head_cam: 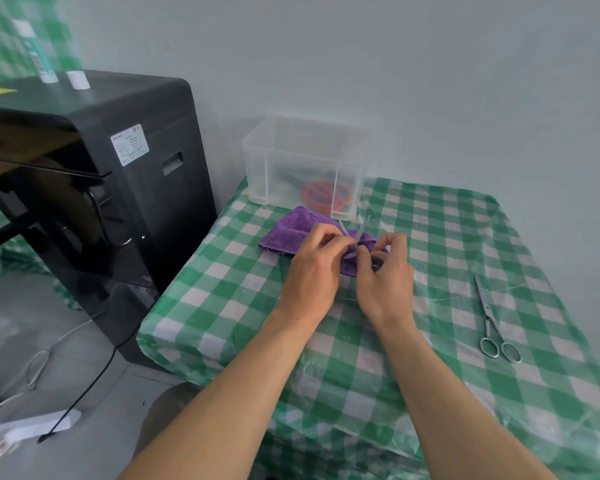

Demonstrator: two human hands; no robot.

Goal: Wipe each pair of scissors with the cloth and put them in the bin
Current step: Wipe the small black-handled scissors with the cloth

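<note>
Right, checked table [430,375] across the lower frame, clear bin [257,157] at upper centre, purple cloth [291,230] just in front of it. I've got the left hand [312,268] pinching cloth onto the spread blades and the right hand [385,275] curled round the held scissors [362,230], so we're mid-wipe. Next I'd lift this pair up and over the bin wall. The steel pair [489,317] waits at right, and an orange-handled pair [321,195] is already binned.
</note>
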